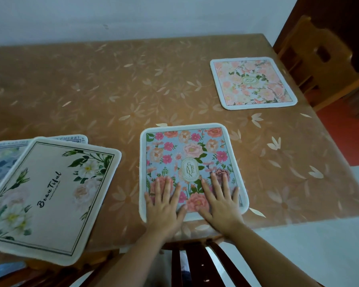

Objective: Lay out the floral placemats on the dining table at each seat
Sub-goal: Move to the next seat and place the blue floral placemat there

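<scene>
Left hand (pixel 164 206) and right hand (pixel 220 204) lie flat, fingers spread and gripping nothing, on the pink placemat (pixel 187 154) at the table (pixel 133 90) edge, where an uneven push could skew it or slide it off.

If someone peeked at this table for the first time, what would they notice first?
Probably the left hand and right hand, pressed flat on the bright pink-flowered placemat at the near edge of the table. Next comes the big cream placemat reading "Beautiful", tilted on top of a blue placemat at the near left. A paler peach placemat lies alone at the far right, by a wooden chair.
</scene>
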